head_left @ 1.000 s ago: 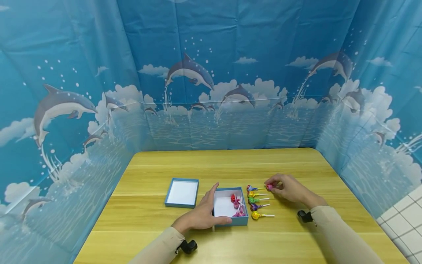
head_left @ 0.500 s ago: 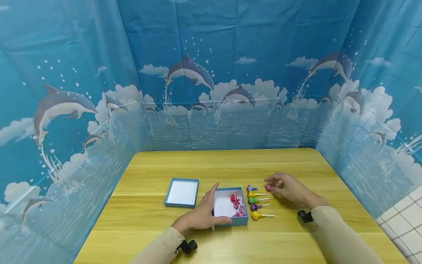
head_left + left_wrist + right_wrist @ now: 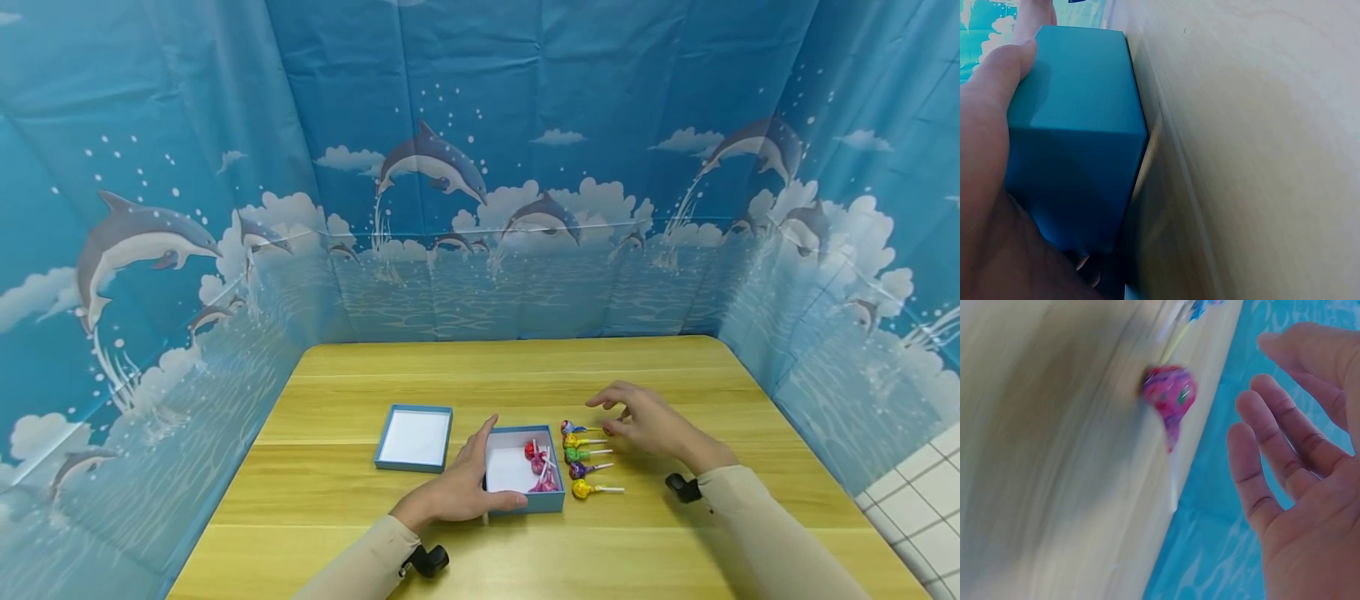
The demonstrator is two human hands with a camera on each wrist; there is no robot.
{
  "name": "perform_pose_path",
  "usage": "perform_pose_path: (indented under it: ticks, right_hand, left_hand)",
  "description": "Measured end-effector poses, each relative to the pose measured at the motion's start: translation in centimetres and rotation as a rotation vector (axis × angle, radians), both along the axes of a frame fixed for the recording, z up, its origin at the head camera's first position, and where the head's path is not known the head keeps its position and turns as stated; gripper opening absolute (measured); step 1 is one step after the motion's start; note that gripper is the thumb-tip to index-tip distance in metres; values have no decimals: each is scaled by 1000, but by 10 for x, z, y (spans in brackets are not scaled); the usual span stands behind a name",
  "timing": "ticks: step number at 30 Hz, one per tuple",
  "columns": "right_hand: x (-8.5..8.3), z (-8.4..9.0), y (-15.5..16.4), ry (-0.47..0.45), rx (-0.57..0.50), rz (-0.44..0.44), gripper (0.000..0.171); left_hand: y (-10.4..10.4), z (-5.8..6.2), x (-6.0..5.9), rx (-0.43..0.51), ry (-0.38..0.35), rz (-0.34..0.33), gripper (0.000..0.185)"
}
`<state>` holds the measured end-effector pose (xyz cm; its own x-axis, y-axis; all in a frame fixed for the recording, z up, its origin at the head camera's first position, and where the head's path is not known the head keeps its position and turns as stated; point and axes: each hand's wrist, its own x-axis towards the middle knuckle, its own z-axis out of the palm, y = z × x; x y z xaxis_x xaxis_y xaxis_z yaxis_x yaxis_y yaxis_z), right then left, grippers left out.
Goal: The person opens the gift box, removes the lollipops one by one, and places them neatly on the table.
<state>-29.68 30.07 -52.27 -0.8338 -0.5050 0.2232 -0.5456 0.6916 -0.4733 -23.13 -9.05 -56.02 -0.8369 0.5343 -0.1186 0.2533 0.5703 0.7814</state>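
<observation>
My left hand (image 3: 454,490) holds the blue box (image 3: 546,504), its thumb on the near wall and its fingers along the left side. Inside the box, red and pink lollipops (image 3: 538,463) lie toward the right. The left wrist view shows the thumb pressed to the blue cardboard (image 3: 1079,81). My right hand (image 3: 654,423) is spread over the far end of the lollipop column, holding nothing. Below it a pink lollipop (image 3: 1170,394) lies on the table, apart from the fingers in the right wrist view; in the head view the hand mostly hides it.
Right of the box, several lollipops form a column: blue (image 3: 567,428), yellow (image 3: 572,442), green (image 3: 573,456), purple (image 3: 577,471) and another yellow one (image 3: 582,489). A white-lined box lid (image 3: 412,438) sits at left. Dolphin-print curtains (image 3: 465,283) surround the wooden table (image 3: 360,542).
My right hand has let go of the pink lollipop, opened its fingers and lifted slightly, moving a little left. The left hand and the box have stayed still.
</observation>
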Motion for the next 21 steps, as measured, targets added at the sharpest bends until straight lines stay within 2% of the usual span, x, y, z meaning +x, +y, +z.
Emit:
perform_pose_path:
  ticks: [7, 17, 21]
  right_hand:
    - [7, 12, -23, 42, 17, 50, 33]
    - [14, 25, -53, 85, 55, 170, 31]
    - [17, 29, -64, 75, 52, 224, 29]
  left_hand:
    - [0, 2, 0, 1, -1, 0, 136]
    - [0, 2, -1, -3, -2, -2, 136]
    - [0, 2, -1, 0, 1, -9, 136]
